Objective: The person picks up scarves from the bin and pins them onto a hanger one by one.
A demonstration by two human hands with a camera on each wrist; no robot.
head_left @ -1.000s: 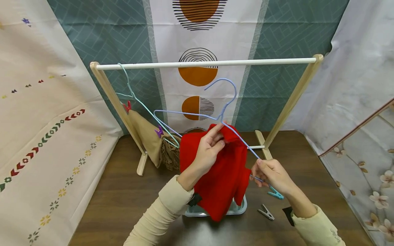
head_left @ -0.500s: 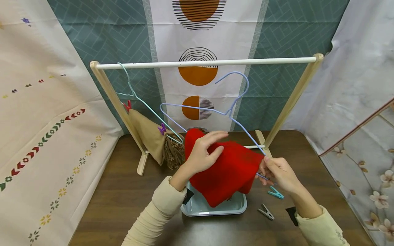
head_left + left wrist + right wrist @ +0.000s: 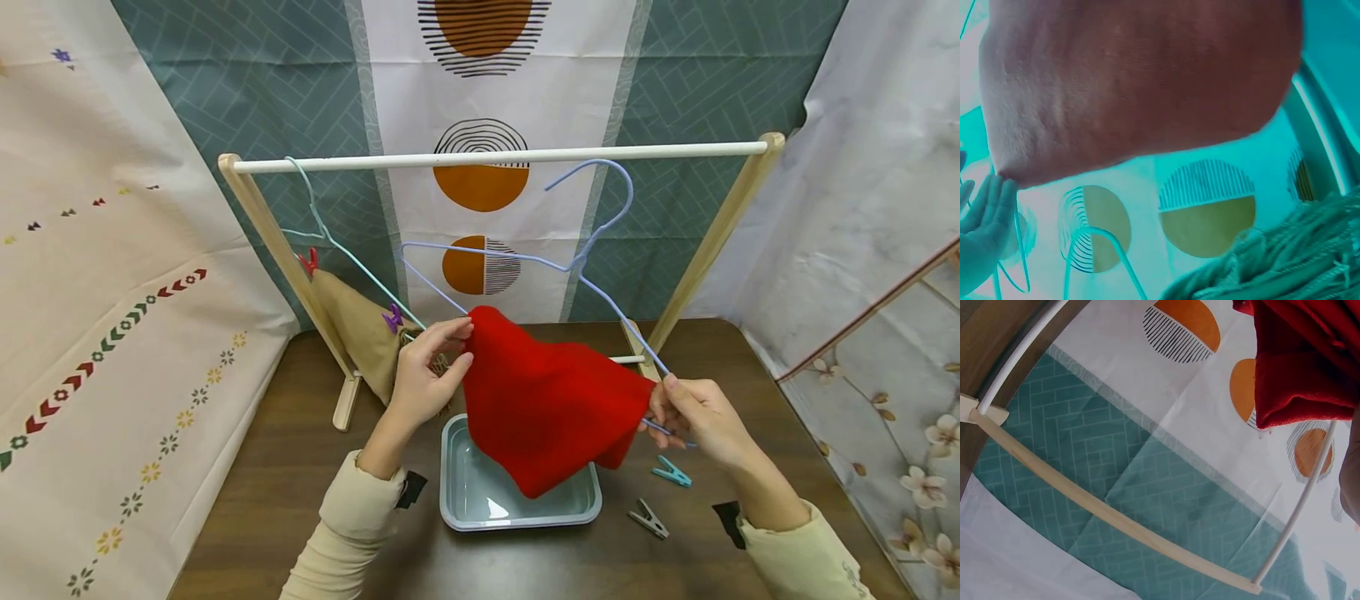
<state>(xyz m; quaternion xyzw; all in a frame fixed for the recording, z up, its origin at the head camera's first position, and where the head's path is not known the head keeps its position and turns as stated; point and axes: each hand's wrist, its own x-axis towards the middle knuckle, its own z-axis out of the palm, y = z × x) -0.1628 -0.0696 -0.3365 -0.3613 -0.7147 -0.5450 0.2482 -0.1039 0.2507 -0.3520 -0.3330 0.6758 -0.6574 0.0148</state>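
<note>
My right hand (image 3: 701, 417) grips the right end of a lilac wire hanger (image 3: 517, 257), fingers curled round the wire. A red cloth (image 3: 551, 400) hangs draped over the hanger's lower part, its right edge right at those fingers; the lower wire is mostly hidden behind it. At the cloth's upper left corner is my left hand (image 3: 427, 371), thumb and fingers apart, fingertips right at the edge. In the left wrist view, fairly straight fingers (image 3: 994, 206) meet the corner of the cloth (image 3: 1141, 81). The red cloth (image 3: 1304, 375) also shows folded in the right wrist view.
Behind stands a wooden rack with a white rail (image 3: 495, 156). A mint hanger (image 3: 360, 262) hangs at its left, with a tan tasselled cloth (image 3: 352, 325) clipped by red and purple clothespins. Below lie a grey-blue tray (image 3: 517, 525), a turquoise clothespin (image 3: 672, 472) and a grey clothespin (image 3: 648, 519).
My right hand has shifted the hanger right and up, the hook now near the rail. The cloth has spread wider and flatter. My left hand has moved from the cloth's middle to its left edge.
</note>
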